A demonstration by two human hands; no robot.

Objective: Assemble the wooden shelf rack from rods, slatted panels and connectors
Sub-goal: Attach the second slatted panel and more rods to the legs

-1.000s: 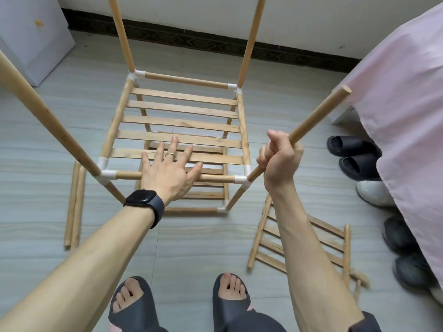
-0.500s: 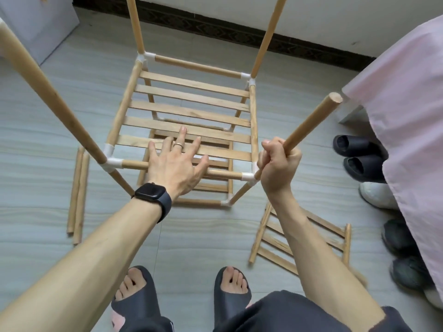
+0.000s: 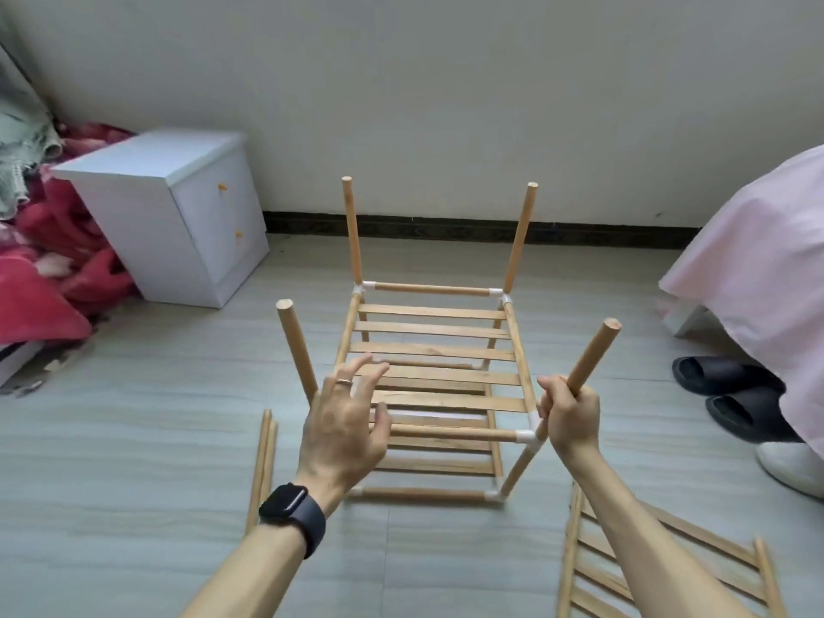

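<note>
now the half-built rack (image 3: 432, 350) stands mid-floor with two slatted tiers and four uprights. the right hand (image 3: 570, 417) is curled tight round the near-right upright rod (image 3: 591, 359) just above its white connector (image 3: 530, 437), apparently seating it, while the left hand (image 3: 343, 425) hovers with fingers spread, holding nothing. next likely calls for the spare slatted panel (image 3: 704, 538) lying near right.

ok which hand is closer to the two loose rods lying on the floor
Left. The left hand hovers open just right of the loose rods; the right hand grips an upright rod on the far side of the rack.
</note>
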